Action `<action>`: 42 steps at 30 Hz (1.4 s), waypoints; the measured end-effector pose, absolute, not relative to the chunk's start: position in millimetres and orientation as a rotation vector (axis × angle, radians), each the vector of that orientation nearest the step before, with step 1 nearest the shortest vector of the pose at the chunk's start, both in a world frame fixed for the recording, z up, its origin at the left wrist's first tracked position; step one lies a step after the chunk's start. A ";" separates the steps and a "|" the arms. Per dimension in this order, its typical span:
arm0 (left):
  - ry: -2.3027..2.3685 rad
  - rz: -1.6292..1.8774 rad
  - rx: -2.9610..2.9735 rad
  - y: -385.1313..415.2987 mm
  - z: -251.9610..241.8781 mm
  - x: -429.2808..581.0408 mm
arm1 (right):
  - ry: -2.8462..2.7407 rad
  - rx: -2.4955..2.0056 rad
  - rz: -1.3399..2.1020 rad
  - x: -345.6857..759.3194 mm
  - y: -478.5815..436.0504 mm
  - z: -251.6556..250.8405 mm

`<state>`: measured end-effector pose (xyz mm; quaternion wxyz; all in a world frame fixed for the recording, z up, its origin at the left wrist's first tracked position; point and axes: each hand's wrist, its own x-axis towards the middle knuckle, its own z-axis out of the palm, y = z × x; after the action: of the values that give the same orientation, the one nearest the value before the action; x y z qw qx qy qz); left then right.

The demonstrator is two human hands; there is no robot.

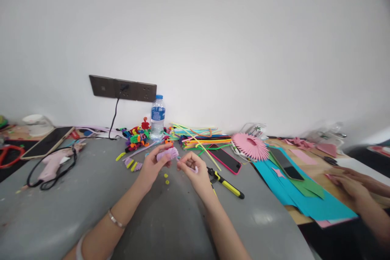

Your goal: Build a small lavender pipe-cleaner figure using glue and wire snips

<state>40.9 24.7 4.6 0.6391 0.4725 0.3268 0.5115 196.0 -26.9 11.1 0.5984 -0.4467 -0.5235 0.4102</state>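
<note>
My left hand (152, 165) is closed on a lilac pipe-cleaner bundle (168, 154), held just above the grey table (91, 203). My right hand (191, 167) sits a little to its right, fingers pinched on a small lilac piece (195, 169) I can barely make out. Two tiny yellow-green beads (166, 178) lie on the table between and below my hands. Short lilac and yellow pipe-cleaner bits (131, 163) lie left of my left hand.
Behind my hands lie a heap of coloured pipe cleaners (201, 136), a water bottle (157, 117), a pink-cased phone (224, 159), a yellow-black cutter (225, 183) and a pink paper fan (250, 145). A glue gun (56, 161) lies left. Another person's hands (353, 183) rest on coloured paper, right.
</note>
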 end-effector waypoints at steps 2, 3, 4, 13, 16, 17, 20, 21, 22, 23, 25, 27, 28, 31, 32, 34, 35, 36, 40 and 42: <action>0.743 1.165 1.040 25.3 4.6 40.5 | -1.195 -1.039 0.933 198.2 -25.7 10.0; 0.740 1.155 1.008 25.5 4.7 40.6 | -1.179 -1.033 0.929 198.9 -24.8 9.1; 0.737 1.141 0.971 25.7 4.8 40.9 | -1.162 -1.023 0.930 199.4 -23.8 8.0; 0.681 1.027 0.897 23.5 7.0 41.2 | -1.125 -1.090 0.852 200.0 -18.3 -0.3; 0.681 0.976 0.974 21.9 6.4 41.4 | -1.025 -1.076 0.792 205.0 -16.5 -0.3; 0.683 0.952 1.008 21.2 6.1 41.9 | -0.987 -1.041 0.799 206.8 -15.6 0.0; 0.659 0.903 1.073 18.5 5.7 43.8 | -0.884 -0.914 0.906 210.7 -13.8 1.6; 0.649 0.897 1.079 17.7 5.9 44.3 | -0.858 -0.880 0.945 211.3 -14.0 2.2; 0.646 0.896 1.077 17.1 6.3 44.6 | -0.842 -0.857 0.972 211.7 -14.7 2.9; 0.651 0.902 1.066 16.9 6.7 44.6 | -0.837 -0.844 0.987 211.7 -16.2 3.6; 0.674 0.922 1.015 17.8 7.6 44.0 | -0.859 -0.816 0.996 210.8 -20.9 5.5; 0.694 0.948 0.929 20.1 7.9 42.9 | -0.910 -0.773 1.019 209.0 -27.3 8.0; 0.702 0.962 0.878 21.7 7.8 42.2 | -0.935 -0.749 1.040 207.9 -30.5 9.5; 0.715 0.996 0.748 25.9 7.1 40.6 | -0.974 -0.721 1.109 204.0 -37.6 13.1; 0.712 0.997 0.725 26.6 7.1 40.3 | -0.975 -0.731 1.125 203.0 -38.5 13.7; 0.697 0.981 0.716 26.6 7.6 40.1 | -0.970 -0.753 1.147 201.9 -38.4 13.8; 0.685 0.967 0.730 25.8 8.0 40.1 | -0.969 -0.764 1.152 202.0 -37.6 13.3; 0.671 0.953 0.751 24.6 8.5 40.1 | -0.969 -0.776 1.151 202.5 -36.7 12.6; 0.606 0.907 0.886 18.6 8.2 40.5 | -0.981 -0.862 1.129 207.7 -35.0 9.6; 0.567 0.886 0.947 16.1 6.9 40.6 | -1.034 -0.915 1.130 210.8 -36.3 8.5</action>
<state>40.6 16.1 6.9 0.7598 0.4351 0.2606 0.4068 210.8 -36.3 8.5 0.6277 -0.3992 -0.4512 0.4931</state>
